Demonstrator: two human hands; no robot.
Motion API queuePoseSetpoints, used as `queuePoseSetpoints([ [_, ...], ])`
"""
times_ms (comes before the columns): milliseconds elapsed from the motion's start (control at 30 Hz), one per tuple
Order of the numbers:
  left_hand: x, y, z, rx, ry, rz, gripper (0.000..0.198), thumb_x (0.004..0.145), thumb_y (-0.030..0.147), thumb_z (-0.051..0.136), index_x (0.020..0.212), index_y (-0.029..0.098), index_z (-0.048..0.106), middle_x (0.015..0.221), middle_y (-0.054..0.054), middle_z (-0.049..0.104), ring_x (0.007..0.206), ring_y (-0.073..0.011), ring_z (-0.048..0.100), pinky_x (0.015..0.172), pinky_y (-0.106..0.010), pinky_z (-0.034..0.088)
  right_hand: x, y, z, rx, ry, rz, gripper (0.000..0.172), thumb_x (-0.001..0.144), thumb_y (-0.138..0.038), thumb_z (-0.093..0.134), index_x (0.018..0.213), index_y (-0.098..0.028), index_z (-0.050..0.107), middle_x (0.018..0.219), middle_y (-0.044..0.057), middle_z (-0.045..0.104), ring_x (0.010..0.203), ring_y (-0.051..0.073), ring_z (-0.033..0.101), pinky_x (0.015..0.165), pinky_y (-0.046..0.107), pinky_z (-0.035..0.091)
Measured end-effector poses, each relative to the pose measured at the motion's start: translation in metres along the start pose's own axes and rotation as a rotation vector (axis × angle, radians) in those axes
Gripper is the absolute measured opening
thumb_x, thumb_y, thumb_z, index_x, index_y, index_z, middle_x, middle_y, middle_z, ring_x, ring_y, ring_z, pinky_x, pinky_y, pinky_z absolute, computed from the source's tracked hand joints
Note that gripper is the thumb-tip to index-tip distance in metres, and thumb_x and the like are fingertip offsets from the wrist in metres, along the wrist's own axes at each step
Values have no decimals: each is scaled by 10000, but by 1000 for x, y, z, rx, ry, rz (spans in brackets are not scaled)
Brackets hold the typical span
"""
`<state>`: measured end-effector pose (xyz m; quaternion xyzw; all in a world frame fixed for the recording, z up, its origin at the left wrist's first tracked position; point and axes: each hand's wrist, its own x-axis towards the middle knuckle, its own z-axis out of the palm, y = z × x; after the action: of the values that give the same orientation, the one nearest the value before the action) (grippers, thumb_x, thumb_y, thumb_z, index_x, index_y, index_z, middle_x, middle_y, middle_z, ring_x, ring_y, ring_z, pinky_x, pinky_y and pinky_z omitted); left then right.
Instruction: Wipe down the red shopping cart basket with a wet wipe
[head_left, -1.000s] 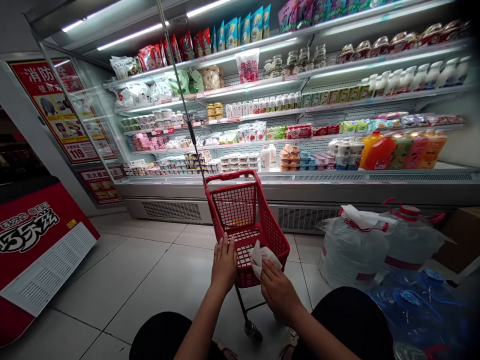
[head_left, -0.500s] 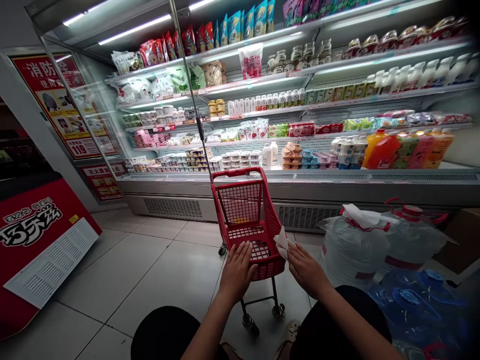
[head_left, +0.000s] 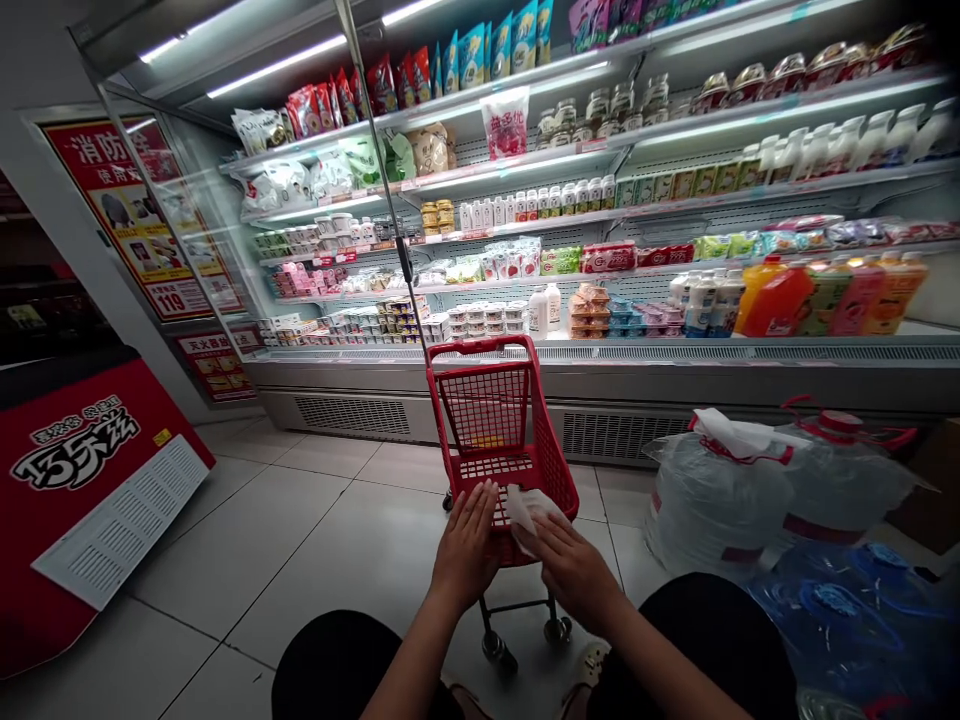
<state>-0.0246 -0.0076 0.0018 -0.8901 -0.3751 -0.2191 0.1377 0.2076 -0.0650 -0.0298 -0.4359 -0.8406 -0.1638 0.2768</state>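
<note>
A small red shopping cart (head_left: 489,400) stands in front of me with its basket open toward my knees. My left hand (head_left: 466,540) lies on the near left rim of the basket, fingers stretched out and holding nothing. In my right hand (head_left: 574,560) is a white tissue (head_left: 529,510), pressed under the fingers against the basket's near edge. The hands are close together but apart. The part of the rim beneath both hands is hidden.
A refrigerated display case (head_left: 360,385) with dairy and drinks runs behind the cart. Large water jugs (head_left: 720,490) and blue bottles (head_left: 832,620) stand on the floor at right. A red chest freezer (head_left: 112,480) is at left; tiled floor (head_left: 300,540) lies between.
My right hand has moved left with the tissue, from the basket's right side to its near edge. The left hand stays on the rim, and the view has shifted slightly.
</note>
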Motion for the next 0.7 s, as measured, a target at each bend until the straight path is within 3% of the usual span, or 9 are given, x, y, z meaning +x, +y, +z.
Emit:
queuePoseSetpoints([
  [133,-7,-7,-4,-7,-19,9,950,894,153,544,1681,219,17,1710,-45,282,1589,-240,245,1282,-491,284,-16,50,-20,-61,18,23,776,867,-6,431,1607,-237,390,1480,46,621,1425,207,519,1250,479,380],
  [200,-7,-6,-4,-10,-18,26,935,901,160,544,1681,223,32,1708,-45,287,1586,-238,255,1287,-493,273,-21,58,-24,-75,19,22,752,886,-10,427,1597,-253,409,1473,30,628,1425,196,519,1259,468,366],
  [267,-6,-3,-2,-8,0,28,925,903,168,545,1682,217,48,1705,-51,293,1585,-241,259,1292,-497,259,-21,50,-19,-86,35,72,718,894,-32,442,1583,-233,438,1467,46,632,1428,212,516,1251,474,378],
  [367,-2,1,2,9,38,17,922,896,183,552,1681,195,68,1701,-71,298,1581,-257,270,1291,-516,251,-10,14,-3,-92,61,144,701,878,-66,482,1574,-144,447,1496,123,598,1455,275,482,1213,496,426],
  [533,-1,-3,6,31,69,17,900,887,178,540,1675,164,104,1668,-98,366,1558,-260,329,1282,-518,279,20,-41,15,9,74,38,761,843,-48,492,1594,-135,403,1541,131,552,1478,257,451,1203,447,444],
  [600,-3,-7,5,26,59,7,899,879,179,549,1672,159,126,1661,-99,380,1556,-260,334,1277,-514,296,27,-44,14,44,75,24,765,846,-46,490,1598,-149,397,1524,125,570,1457,248,480,1197,444,453],
  [700,-7,-12,0,9,32,17,900,878,183,567,1672,184,142,1671,-86,364,1562,-257,318,1275,-509,308,26,-26,7,67,47,29,714,852,-63,514,1557,-164,469,1425,127,652,1373,260,567,1175,457,475],
])
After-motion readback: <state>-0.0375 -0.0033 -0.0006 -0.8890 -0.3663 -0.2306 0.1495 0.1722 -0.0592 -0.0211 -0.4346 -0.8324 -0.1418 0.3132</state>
